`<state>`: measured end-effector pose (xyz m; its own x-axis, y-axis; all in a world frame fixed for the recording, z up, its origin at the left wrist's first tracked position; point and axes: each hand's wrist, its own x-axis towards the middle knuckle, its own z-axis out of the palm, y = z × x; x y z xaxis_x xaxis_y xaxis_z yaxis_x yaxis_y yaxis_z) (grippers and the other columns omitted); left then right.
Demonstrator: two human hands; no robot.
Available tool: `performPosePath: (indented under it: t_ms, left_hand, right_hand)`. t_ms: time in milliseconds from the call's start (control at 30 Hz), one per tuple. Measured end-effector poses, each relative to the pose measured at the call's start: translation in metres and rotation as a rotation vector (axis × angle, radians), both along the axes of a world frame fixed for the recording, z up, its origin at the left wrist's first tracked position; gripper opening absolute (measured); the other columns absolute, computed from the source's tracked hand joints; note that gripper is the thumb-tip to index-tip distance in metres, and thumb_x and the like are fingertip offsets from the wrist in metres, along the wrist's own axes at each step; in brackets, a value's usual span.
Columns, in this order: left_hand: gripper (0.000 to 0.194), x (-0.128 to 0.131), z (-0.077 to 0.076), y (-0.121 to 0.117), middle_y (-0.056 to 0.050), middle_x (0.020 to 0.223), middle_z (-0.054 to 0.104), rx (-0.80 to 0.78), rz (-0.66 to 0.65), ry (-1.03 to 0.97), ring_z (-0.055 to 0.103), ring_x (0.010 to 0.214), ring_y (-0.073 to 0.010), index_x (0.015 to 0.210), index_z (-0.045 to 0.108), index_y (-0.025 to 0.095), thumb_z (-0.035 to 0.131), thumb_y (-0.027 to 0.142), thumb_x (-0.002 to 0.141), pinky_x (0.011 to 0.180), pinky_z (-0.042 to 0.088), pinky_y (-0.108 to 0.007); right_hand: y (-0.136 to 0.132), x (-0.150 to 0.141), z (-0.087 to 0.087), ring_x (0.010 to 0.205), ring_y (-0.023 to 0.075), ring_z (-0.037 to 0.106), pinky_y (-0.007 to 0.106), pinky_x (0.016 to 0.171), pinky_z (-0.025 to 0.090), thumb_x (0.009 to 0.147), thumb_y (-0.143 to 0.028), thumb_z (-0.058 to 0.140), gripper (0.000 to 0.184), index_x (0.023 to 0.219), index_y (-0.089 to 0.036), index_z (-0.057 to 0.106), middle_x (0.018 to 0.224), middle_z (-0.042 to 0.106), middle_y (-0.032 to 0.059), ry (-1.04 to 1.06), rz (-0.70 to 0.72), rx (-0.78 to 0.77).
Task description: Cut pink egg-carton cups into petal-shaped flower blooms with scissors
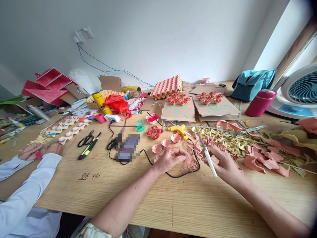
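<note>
My left hand [170, 160] pinches a small pink egg-carton cup piece [188, 159] between thumb and fingers, just above the table. My right hand [224, 163], to its right, is closed on a white-handled knife [210, 163], its narrow blade pointing away from me. Several trimmed pink cups [166, 143] sit just beyond my left hand. Behind them is a cluster of red-edged paper flowers [155, 132]. A yellow glue gun [179, 129] lies past the cups, its black cord looping around my left hand's work area. Pink scraps are scattered below the hands.
Heaped carton trimmings [223, 142] spread to the right, near a magenta flask [261, 103] and a fan [297, 89]. Cardboard sheets [178, 112] bearing flowers stand behind. At left are black scissors [86, 138], a cutter [89, 146] and another person's hands [31, 152].
</note>
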<state>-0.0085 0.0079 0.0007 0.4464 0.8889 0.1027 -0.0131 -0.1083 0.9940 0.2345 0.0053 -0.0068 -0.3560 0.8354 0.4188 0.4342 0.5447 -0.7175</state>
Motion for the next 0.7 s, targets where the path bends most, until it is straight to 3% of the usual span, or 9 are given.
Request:
performPosePath:
  t_ms: [167, 367, 600, 700]
  left_hand:
    - [0.022, 0.002, -0.006, 0.002, -0.004, 0.084, 0.074, -0.017, 0.018, 0.058, 0.067, 0.083, -0.0175, 0.086, 0.072, 0.016, 0.075, 0.037, 0.079, 0.085, 0.051, -0.033]
    - [0.035, 0.004, -0.01, 0.002, -0.004, 0.085, 0.07, -0.073, -0.004, -0.065, 0.062, 0.078, -0.0155, 0.091, 0.069, 0.016, 0.081, 0.045, 0.075, 0.078, 0.049, -0.031]
    - [0.041, 0.002, -0.006, 0.003, 0.001, 0.077, 0.06, -0.094, 0.086, -0.089, 0.056, 0.073, -0.0116, 0.095, 0.068, 0.016, 0.084, 0.044, 0.071, 0.075, 0.044, -0.027]
    - [0.041, 0.001, -0.007, 0.005, -0.001, 0.084, 0.063, -0.092, 0.092, -0.093, 0.058, 0.076, -0.0132, 0.098, 0.066, 0.016, 0.082, 0.045, 0.073, 0.075, 0.045, -0.028]
  right_hand:
    - [0.001, 0.0, -0.002, 0.074, 0.0166, 0.052, 0.028, 0.067, 0.044, 0.089, -0.038, 0.07, 0.02, 0.089, -0.023, 0.057, 0.079, 0.059, -0.0006, 0.162, 0.038, -0.146]
    - [0.001, -0.001, -0.001, 0.075, 0.0165, 0.054, 0.027, 0.064, 0.045, 0.088, -0.04, 0.073, 0.024, 0.093, -0.023, 0.057, 0.084, 0.059, -0.0003, 0.233, 0.1, -0.269]
    - [-0.004, -0.006, 0.01, 0.071, 0.0168, 0.055, 0.027, 0.06, 0.046, 0.084, -0.046, 0.077, 0.033, 0.086, -0.022, 0.055, 0.08, 0.058, 0.0001, 0.243, 0.068, -0.264]
    - [-0.005, -0.009, 0.014, 0.071, 0.0165, 0.055, 0.028, 0.062, 0.046, 0.084, -0.049, 0.075, 0.034, 0.09, -0.022, 0.055, 0.08, 0.058, -0.0001, 0.282, 0.073, -0.264]
